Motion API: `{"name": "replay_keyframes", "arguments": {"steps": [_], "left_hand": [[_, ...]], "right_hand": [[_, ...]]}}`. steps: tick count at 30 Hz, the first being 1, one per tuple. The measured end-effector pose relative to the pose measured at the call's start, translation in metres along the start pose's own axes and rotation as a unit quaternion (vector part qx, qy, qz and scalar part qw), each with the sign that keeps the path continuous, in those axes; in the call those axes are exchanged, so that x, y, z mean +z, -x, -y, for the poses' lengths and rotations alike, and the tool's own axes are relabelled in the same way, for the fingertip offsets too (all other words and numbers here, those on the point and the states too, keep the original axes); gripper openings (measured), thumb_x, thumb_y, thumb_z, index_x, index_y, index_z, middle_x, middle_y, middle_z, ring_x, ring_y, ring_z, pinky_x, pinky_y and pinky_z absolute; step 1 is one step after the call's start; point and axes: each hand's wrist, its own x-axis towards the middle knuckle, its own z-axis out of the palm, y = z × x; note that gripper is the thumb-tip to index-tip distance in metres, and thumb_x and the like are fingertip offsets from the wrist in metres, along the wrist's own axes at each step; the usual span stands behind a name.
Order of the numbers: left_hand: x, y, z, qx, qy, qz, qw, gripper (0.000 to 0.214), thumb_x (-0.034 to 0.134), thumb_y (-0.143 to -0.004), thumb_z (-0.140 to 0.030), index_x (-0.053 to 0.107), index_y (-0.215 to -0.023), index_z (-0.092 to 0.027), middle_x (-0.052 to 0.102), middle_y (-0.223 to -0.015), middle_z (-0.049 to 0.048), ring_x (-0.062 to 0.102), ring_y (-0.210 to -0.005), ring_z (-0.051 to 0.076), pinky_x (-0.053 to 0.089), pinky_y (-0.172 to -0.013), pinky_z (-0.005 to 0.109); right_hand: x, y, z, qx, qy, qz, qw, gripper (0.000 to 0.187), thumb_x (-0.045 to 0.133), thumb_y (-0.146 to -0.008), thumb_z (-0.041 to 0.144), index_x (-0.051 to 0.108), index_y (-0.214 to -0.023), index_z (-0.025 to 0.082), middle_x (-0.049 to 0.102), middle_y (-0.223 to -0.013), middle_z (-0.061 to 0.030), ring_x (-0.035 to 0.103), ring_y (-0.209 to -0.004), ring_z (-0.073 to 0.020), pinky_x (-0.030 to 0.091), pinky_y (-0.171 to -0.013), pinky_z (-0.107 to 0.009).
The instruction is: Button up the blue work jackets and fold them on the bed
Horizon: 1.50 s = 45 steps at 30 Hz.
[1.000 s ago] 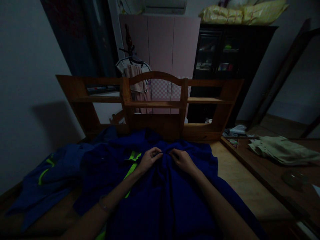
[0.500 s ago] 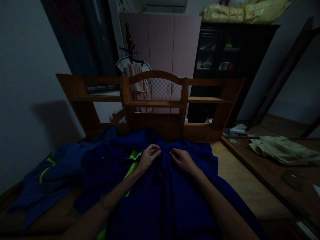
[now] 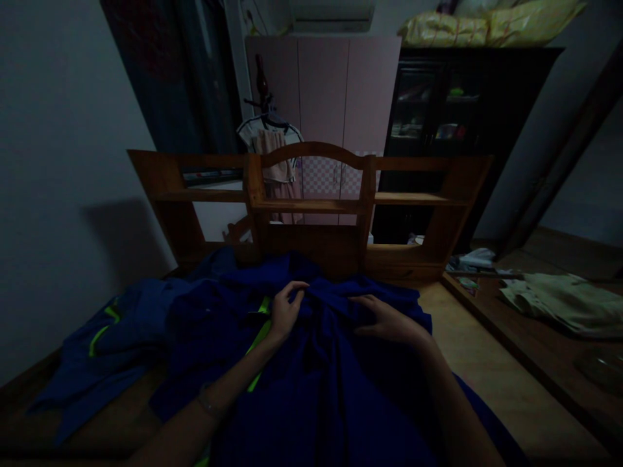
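A dark blue garment (image 3: 292, 402) with neon yellow-green strips (image 3: 257, 337) is spread out in front of me, creased down its middle. My left hand (image 3: 286, 312) pinches a fold of its cloth near the upper middle; a bracelet circles that wrist. To the right, my right hand (image 3: 389, 321) is over the same garment, with thumb and fingers apart and nothing gripped between them. A second, lighter blue garment (image 3: 131, 324) with yellow-green trim lies crumpled on the left.
A wooden headboard with shelves (image 3: 311, 206) stands across the far end. Bare wooden boards (image 3: 481, 350) show at right, beside a brown surface bearing a folded beige cloth (image 3: 559, 301) and a glass dish (image 3: 601, 366). A wall (image 3: 58, 194) borders the left. The room is dim.
My right hand has let go of the cloth, moved right and spread its fingers. The left hand stays by the fold. The view has shifted slightly.
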Motion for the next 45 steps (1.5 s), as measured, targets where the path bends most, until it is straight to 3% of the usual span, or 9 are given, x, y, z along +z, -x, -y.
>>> {"name": "replay_keyframes", "arguments": {"steps": [5,9,13,18,23,27,30,34,45], "left_hand": [[-0.003,-0.004,0.004,-0.001,0.003,-0.026,1.000,0.020,0.049,-0.082,-0.021,0.065,-0.092,-0.019,0.068,-0.095,0.0045,0.061,-0.094,0.019,0.046,-0.087,0.033],[-0.005,-0.003,0.004,0.005,-0.003,-0.043,0.999,0.020,0.048,-0.083,-0.022,0.065,-0.093,-0.019,0.067,-0.096,0.0048,0.061,-0.094,0.019,0.046,-0.087,0.034],[-0.005,0.000,-0.002,0.020,-0.045,-0.027,0.998,0.021,0.045,-0.086,-0.024,0.063,-0.097,-0.020,0.065,-0.098,0.0042,0.059,-0.097,0.019,0.045,-0.089,0.035],[-0.004,0.009,-0.024,0.109,-0.168,-0.021,0.979,0.027,0.046,-0.085,-0.017,0.062,-0.105,-0.022,0.056,-0.114,0.0061,0.050,-0.112,0.022,0.038,-0.099,0.040],[0.003,0.026,-0.055,0.253,-0.228,0.100,0.935,0.035,0.047,-0.084,-0.016,0.058,-0.116,-0.025,0.050,-0.131,0.0049,0.039,-0.126,0.024,0.024,-0.110,0.049],[0.011,0.033,-0.062,0.319,-0.213,0.213,0.899,0.038,0.045,-0.087,-0.017,0.053,-0.124,-0.025,0.050,-0.134,0.0043,0.038,-0.129,0.022,0.020,-0.112,0.050],[0.015,0.033,-0.055,0.298,-0.181,0.260,0.901,0.038,0.044,-0.091,-0.021,0.049,-0.128,-0.026,0.057,-0.126,0.0040,0.049,-0.119,0.018,0.026,-0.111,0.046],[0.018,0.033,-0.045,0.258,-0.175,0.243,0.919,0.034,0.048,-0.091,-0.028,0.053,-0.124,-0.024,0.064,-0.112,0.0039,0.056,-0.107,0.017,0.032,-0.108,0.043],[0.014,0.034,-0.045,0.266,-0.203,0.223,0.916,0.019,0.049,-0.091,-0.027,0.063,-0.101,-0.020,0.064,-0.095,0.0039,0.056,-0.093,0.018,0.043,-0.085,0.034]], "right_hand": [[-0.026,0.008,-0.009,0.024,-0.110,-0.076,0.991,0.045,0.063,-0.079,0.046,0.058,-0.119,0.026,0.059,-0.119,-0.0052,0.055,-0.109,-0.0220,0.044,-0.094,-0.035],[-0.033,0.012,-0.024,0.089,-0.051,-0.164,0.981,0.035,0.059,-0.080,0.051,0.065,-0.095,0.020,0.066,-0.090,-0.0053,0.061,-0.083,-0.0189,0.048,-0.074,-0.029],[-0.028,0.014,-0.029,0.112,-0.028,-0.073,0.991,0.040,0.065,-0.072,0.056,0.065,-0.085,0.018,0.064,-0.076,-0.0024,0.059,-0.068,-0.0163,0.043,-0.057,-0.024],[-0.002,0.002,-0.007,0.016,-0.047,-0.033,0.998,0.033,0.070,-0.072,0.043,0.064,-0.095,0.020,0.065,-0.089,-0.0020,0.060,-0.079,-0.0156,0.044,-0.068,-0.024],[0.016,-0.011,-0.003,-0.001,-0.045,-0.002,0.999,0.019,0.061,-0.073,0.020,0.066,-0.091,0.017,0.066,-0.082,-0.0009,0.060,-0.072,-0.0135,0.042,-0.064,-0.022],[0.014,-0.011,-0.002,-0.009,0.002,-0.049,0.999,0.013,0.058,-0.072,0.015,0.066,-0.083,0.016,0.064,-0.073,0.0003,0.057,-0.064,-0.0125,0.039,-0.059,-0.021],[0.011,-0.010,0.005,-0.029,0.002,-0.095,0.995,0.014,0.058,-0.073,0.016,0.065,-0.085,0.017,0.063,-0.075,0.0005,0.056,-0.067,-0.0125,0.039,-0.061,-0.022],[0.014,-0.011,0.015,-0.064,-0.024,-0.127,0.989,0.013,0.058,-0.076,0.017,0.064,-0.088,0.018,0.062,-0.078,0.0004,0.055,-0.070,-0.0121,0.039,-0.063,-0.022],[0.023,-0.014,0.017,-0.070,-0.042,-0.121,0.989,0.005,0.060,-0.076,0.018,0.062,-0.080,0.017,0.059,-0.071,0.0018,0.053,-0.066,-0.0112,0.038,-0.061,-0.020]]}}
